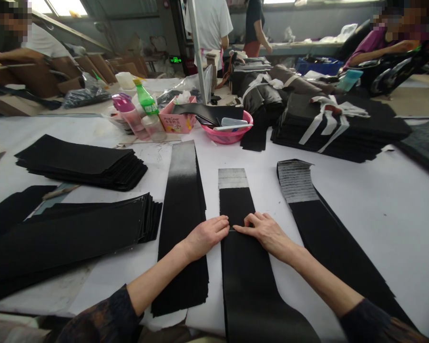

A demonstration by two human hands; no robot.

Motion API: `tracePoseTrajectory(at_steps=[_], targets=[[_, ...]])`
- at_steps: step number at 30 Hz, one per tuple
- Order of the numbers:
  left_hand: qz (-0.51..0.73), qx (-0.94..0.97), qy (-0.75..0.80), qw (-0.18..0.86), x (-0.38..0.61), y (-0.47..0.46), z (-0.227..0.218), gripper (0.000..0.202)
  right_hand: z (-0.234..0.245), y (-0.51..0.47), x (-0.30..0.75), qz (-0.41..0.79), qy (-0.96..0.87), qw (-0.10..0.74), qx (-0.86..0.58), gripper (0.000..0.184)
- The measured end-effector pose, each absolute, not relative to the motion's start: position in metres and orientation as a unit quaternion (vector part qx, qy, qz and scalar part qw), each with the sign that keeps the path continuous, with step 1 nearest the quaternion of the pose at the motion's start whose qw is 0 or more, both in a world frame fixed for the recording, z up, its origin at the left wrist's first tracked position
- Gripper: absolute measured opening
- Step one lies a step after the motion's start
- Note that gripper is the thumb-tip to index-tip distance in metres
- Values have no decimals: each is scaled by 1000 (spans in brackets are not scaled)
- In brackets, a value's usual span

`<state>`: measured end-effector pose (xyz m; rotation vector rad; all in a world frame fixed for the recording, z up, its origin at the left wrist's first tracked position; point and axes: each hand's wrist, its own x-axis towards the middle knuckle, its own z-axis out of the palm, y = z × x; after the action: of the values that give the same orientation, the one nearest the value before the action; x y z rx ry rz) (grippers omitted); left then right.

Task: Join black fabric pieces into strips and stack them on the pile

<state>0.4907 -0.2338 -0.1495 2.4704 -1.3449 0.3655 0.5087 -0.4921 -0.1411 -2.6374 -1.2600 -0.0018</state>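
In the middle of the table a black strip [250, 271] lies with its far edge on a shorter black piece [236, 202], which has a grey band [233, 178] at its far end. My left hand [208, 234] is closed, fingertips together on the strip's left corner at this seam. Just right of it my right hand [266, 233] pinches the same edge, index finger pointing left and the other fingers curled. What lies under the fingertips is hidden. The strip's near end curves off toward the lower right.
Left of the hands lies a stack of black strips [182, 238], with more piles [82, 162] farther left. At right are long black strips [338, 238] with a grey end. Behind stand a pink basket [225, 136], a green bottle [146, 99] and a tied black stack [343, 126]. Several people work beyond.
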Motion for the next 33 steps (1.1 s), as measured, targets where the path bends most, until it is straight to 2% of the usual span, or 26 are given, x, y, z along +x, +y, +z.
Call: tracePoseTrajectory(at_steps=[12, 20, 23, 29, 33], targets=[[70, 894, -417, 149, 482, -233, -153, 32, -138, -490, 510, 1, -439, 97, -893, 51], [109, 879, -448, 124, 481, -235, -154, 26, -133, -488, 508, 11, -442, 91, -892, 46], [100, 884, -427, 162, 481, -235, -155, 26, -136, -488, 508, 9, -442, 92, -892, 46], [30, 887, -346, 304, 479, -237, -153, 19, -142, -490, 510, 15, -427, 127, -895, 42], [41, 893, -323, 309, 477, -240, -157, 18, -142, -492, 514, 26, -421, 150, -894, 39]])
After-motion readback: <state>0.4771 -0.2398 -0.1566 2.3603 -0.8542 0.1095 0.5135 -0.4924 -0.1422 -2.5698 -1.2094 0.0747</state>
